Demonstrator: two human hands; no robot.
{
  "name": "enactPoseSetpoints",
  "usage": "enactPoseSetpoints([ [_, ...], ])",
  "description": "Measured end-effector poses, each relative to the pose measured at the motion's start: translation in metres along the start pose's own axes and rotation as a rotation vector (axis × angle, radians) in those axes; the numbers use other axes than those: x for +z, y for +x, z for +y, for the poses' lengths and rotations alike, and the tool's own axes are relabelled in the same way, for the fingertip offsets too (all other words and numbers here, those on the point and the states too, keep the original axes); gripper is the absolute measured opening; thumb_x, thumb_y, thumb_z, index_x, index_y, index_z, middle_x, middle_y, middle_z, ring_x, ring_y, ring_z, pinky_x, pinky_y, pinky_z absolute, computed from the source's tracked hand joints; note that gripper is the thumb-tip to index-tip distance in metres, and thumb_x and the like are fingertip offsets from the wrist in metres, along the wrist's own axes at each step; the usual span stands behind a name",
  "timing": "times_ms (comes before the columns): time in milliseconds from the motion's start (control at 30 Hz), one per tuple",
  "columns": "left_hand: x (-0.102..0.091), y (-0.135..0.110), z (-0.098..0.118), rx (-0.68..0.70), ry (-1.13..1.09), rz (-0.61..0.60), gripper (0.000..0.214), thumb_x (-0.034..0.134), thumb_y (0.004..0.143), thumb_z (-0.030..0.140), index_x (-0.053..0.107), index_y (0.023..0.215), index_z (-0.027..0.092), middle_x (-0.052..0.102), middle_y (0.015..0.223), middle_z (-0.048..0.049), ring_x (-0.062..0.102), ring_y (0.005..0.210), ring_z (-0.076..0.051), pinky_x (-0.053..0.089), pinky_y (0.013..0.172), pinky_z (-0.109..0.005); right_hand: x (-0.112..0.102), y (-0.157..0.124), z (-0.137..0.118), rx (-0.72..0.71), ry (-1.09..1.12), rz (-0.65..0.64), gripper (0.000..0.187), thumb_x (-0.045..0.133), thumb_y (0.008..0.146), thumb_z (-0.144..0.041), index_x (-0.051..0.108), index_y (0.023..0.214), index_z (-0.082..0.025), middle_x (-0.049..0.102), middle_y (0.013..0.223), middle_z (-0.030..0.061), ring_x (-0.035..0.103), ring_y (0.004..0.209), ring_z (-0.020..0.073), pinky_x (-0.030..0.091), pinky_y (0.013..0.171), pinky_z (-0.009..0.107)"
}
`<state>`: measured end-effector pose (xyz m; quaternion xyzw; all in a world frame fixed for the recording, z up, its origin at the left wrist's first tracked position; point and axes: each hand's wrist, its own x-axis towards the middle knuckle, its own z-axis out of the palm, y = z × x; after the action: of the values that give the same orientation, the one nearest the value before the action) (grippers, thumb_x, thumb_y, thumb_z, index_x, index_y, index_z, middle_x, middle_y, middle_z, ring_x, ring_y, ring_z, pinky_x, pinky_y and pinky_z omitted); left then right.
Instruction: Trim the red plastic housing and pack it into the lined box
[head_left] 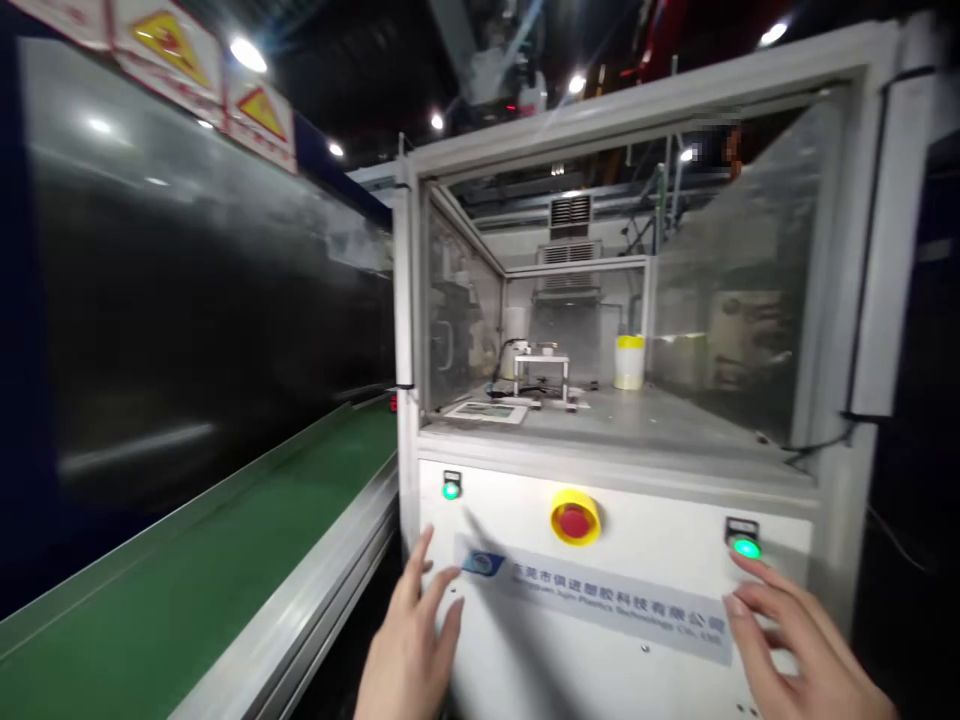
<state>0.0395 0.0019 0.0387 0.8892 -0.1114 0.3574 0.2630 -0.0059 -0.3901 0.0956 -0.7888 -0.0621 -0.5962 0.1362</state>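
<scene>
My left hand [412, 630] is raised in front of the white control panel [607, 660], its fingers spread and holding nothing. It is nearest to the left green lit button [451, 491], whose light shows above and apart from my fingertips. My right hand [802, 640] has its fingers curved and apart, with nothing in them. Its index fingertip lies at the lower edge of the right green lit button [746, 548]; whether it touches is hard to tell. Between the two buttons sits a red emergency stop button [575, 520] with a yellow collar.
Above the panel stands a framed enclosure [615, 450] with clear side panels. Inside are a small white stand [541, 359], a flat sheet [487, 411] and a white container [629, 362] with a yellow band. A green conveyor belt [225, 550] runs along the left, beside a large dark machine [210, 290].
</scene>
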Motion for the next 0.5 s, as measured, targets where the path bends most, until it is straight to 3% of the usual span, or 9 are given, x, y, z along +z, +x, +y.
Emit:
enactPoseSetpoints([
  [133,0.012,0.051,0.008,0.032,0.089,-0.019,0.035,0.045,0.108,0.042,0.063,0.136,0.032,0.021,0.175,-0.0005,0.053,0.144,-0.028,0.065,0.09,-0.038,0.002,-0.004,0.014,0.008,-0.175,-0.101,0.024,0.052,0.105,-0.046,0.068,0.107,-0.028,0.066,0.141,-0.0044,0.069,0.063,0.0049,0.048,0.041,0.015],
  [267,0.033,0.066,0.012,-0.031,0.003,-0.022,0.035,0.047,0.108,0.047,0.068,0.13,0.031,0.017,0.176,-0.0005,0.058,0.138,-0.027,0.064,0.078,-0.031,0.008,-0.012,0.029,0.008,-0.248,-0.084,0.02,0.052,0.106,-0.039,0.068,0.107,-0.027,0.063,0.146,-0.0066,0.064,0.059,0.0022,0.047,0.045,0.019],
  [367,0.044,0.062,0.011,-0.082,-0.04,0.016,0.028,0.051,0.106,0.047,0.071,0.118,0.032,0.023,0.174,0.0028,0.073,0.101,-0.016,0.058,0.062,-0.025,0.01,-0.016,0.038,-0.086,-0.301,-0.022,0.013,0.06,0.102,-0.032,0.07,0.107,-0.025,0.067,0.14,-0.0077,0.07,0.074,0.0075,0.05,0.058,0.025],
  [433,0.049,0.059,0.011,-0.088,-0.034,0.072,0.024,0.054,0.105,0.044,0.072,0.107,0.03,0.031,0.171,0.004,0.069,0.073,-0.008,0.054,0.057,-0.025,0.011,-0.016,0.043,-0.147,-0.318,0.007,0.011,0.067,0.097,-0.028,0.07,0.107,-0.025,0.071,0.132,-0.0091,0.072,0.085,0.0125,0.053,0.07,0.029],
  [500,0.052,0.061,0.012,-0.099,-0.002,0.119,0.024,0.054,0.105,0.041,0.072,0.099,0.027,0.037,0.169,0.0038,0.063,0.061,-0.004,0.052,0.056,-0.024,0.014,-0.018,0.05,-0.163,-0.307,0.001,0.012,0.071,0.093,-0.027,0.072,0.105,-0.026,0.074,0.125,-0.009,0.073,0.084,0.0163,0.053,0.074,0.035],
])
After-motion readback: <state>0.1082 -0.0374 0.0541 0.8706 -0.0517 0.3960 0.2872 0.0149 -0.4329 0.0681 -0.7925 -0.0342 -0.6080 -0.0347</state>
